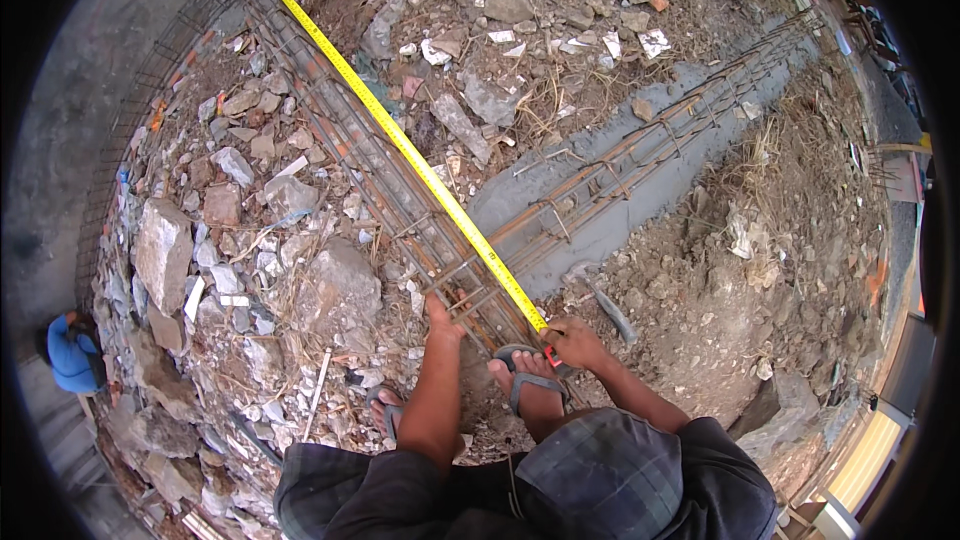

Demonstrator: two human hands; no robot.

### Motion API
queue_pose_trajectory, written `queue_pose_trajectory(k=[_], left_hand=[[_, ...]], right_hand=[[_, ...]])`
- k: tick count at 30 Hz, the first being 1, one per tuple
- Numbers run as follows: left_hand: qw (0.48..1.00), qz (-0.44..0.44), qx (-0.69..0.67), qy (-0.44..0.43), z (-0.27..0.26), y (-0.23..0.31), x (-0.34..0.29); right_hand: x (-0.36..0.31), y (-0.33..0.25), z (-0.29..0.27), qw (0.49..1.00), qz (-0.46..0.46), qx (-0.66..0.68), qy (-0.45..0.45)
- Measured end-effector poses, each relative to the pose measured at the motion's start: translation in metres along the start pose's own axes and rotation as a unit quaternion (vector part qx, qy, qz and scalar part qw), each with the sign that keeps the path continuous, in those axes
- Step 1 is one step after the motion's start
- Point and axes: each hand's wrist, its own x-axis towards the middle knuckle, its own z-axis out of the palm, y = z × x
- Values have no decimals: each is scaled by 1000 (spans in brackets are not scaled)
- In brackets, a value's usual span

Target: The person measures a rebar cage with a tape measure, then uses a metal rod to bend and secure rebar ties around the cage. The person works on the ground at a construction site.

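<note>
1. Tape [400,140] – yellow measuring tape, paid out long, running from the near end at the person's feet up and left along the rebar cage [370,180] to the top edge of the view. Lies on or just above the top bars; cannot tell which along its length.
2. Tape handling (judged) – thin metal blade, light, springy, stiff only while straight; prob. kinks if bent sideways, edges can cut. Best held at the near end, pinched flat, w/ steady pull.
3. Right hand [575,340] – closed in a pinch on the tape's near end, by a small red part there; case not visible.
4. Left hand [440,318] – down on the cage's near end, touching a bar; whether fingers wrap it, cannot tell. Holds nothing else.
5. Rebar cage – long rusty bars w/ stirrups, lying on the ground, going up-left.
6. 2nd cage [660,140] – same make, branching up-right over a grey concrete strip [560,210].
7. Hammer [605,300] – lies on dirt just right of the cages' meeting point, near the right hand, untouched.
8. Sandals [535,380] – grey straps, on the person's feet, between the forearms.
9. Rubble [200,240] – broken stones, brick bits, dry grass, left of the cage; more at top.
10. Dirt [760,270] – loose brown soil w/ scraps, right side.
11. Blue-capped person [72,350] – far left edge, well apart.
</note>
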Motion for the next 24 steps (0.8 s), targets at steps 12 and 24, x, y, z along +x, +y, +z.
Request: queue_pose_trajectory(k=[12, 24], left_hand=[[1000, 10, -19, -2, 4, -4, 4], [997, 16, 67, -40, 7, -9, -33]], right_hand=[[12, -6, -26, 992, 38, 120, -9], [30, -46, -53, 944, 223, 223, -102]])
